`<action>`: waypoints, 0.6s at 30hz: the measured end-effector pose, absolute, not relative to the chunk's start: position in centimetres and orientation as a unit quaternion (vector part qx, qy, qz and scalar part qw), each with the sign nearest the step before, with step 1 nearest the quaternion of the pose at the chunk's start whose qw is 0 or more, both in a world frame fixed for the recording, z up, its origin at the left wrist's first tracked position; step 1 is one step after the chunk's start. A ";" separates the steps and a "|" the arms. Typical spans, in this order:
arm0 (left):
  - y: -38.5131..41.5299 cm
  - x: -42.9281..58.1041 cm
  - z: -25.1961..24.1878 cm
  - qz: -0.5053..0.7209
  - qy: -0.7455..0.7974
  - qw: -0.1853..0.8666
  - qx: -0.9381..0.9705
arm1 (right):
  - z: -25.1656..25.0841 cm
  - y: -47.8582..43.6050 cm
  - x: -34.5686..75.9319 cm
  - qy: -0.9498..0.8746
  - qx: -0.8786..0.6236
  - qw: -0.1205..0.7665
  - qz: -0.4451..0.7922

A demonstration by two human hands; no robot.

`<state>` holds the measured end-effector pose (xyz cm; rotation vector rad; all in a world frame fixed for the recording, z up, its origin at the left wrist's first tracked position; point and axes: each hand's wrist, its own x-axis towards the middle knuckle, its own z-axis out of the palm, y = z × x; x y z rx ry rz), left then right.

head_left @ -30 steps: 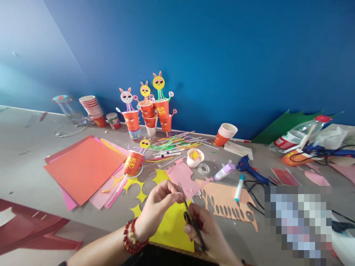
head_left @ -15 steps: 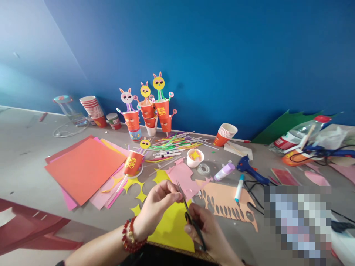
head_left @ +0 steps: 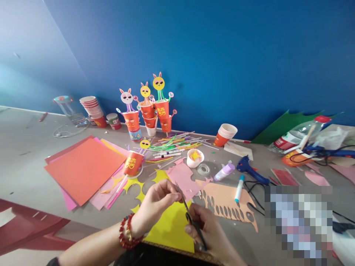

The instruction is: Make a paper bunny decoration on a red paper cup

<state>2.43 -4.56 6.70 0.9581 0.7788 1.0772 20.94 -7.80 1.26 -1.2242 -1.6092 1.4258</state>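
Worktop (head_left: 24, 162), grey. Upper left of the frame: clear container with teal lid (head_left: 62, 99); stack of paper cups (head_left: 91, 107), red and white. Left: orange sheet (head_left: 83, 171), topmost of several coloured papers. Upper centre: three animal-faced cup figures (head_left: 162, 107), upright; below them, one smaller cup figure (head_left: 133, 162), tilted. Lower centre: left hand (head_left: 158, 207), red beaded bracelets (head_left: 126, 231) at the wrist; fingers bent toward the thumb beside the blades; cannot tell whether the grip is closed on a piece. Beneath: yellow sheet (head_left: 169, 229). Lower centre, just right: scissors (head_left: 198, 233), black-handled, blades pointing up and left; grasped at the handles by the right hand (head_left: 208, 223), grip clenched round them. Right of centre: peach sheet (head_left: 229, 201), with cut-out holes; glue stick (head_left: 225, 172), purple; marker (head_left: 239, 188), blue-capped; glue gun (head_left: 252, 170), blue. Far right: plastic bottle (head_left: 301, 135), red-capped, tilted.
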 end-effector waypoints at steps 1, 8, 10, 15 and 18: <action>-4.5 2.3 6.7 0.476 0.346 0.683 0.433 | 1.2 -7.8 21.0 -0.615 -0.467 0.326 0.545; -4.2 1.7 6.5 0.458 0.329 0.682 0.466 | 1.4 -7.5 21.3 -0.622 -0.471 0.321 0.537; -4.1 1.7 6.6 0.456 0.329 0.681 0.470 | 1.6 -7.4 21.3 -0.626 -0.474 0.316 0.532; -3.9 1.6 7.1 0.444 0.335 0.682 0.474 | 1.9 -7.2 21.3 -0.631 -0.486 0.306 0.522; -3.8 1.4 7.2 0.431 0.343 0.685 0.477 | 1.5 -7.1 21.5 -0.624 -0.497 0.307 0.518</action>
